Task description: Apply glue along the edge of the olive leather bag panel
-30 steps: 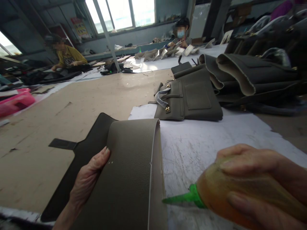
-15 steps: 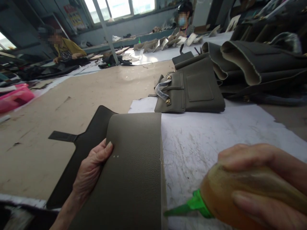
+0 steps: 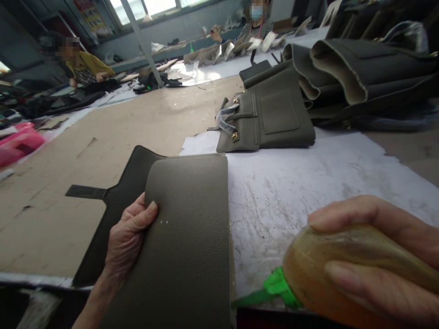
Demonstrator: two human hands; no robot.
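My left hand (image 3: pixel 128 240) grips the folded-over olive leather panel (image 3: pixel 185 237), thumb on its grained top face near two small white dots. A darker part of the same piece (image 3: pixel 120 196) lies flat beneath, with a narrow tab pointing left. My right hand (image 3: pixel 380 260) is wrapped around an amber glue bottle (image 3: pixel 329 269). Its green nozzle (image 3: pixel 264 292) points left at the panel's right edge, close to the table's near edge. The work lies half on a scuffed white paper sheet (image 3: pixel 308 183).
An olive handbag front (image 3: pixel 267 123) with gold studs lies beyond the paper. Stacked bag parts (image 3: pixel 360 77) fill the far right. A pink item (image 3: pixel 18 144) sits at far left. Two other people (image 3: pixel 82 66) work at the far side of the brown table (image 3: pixel 144 123).
The folded panel has been pressed flatter and drawn nearer. The bottle's nozzle has dropped toward the table's near edge. The view has tilted downward.
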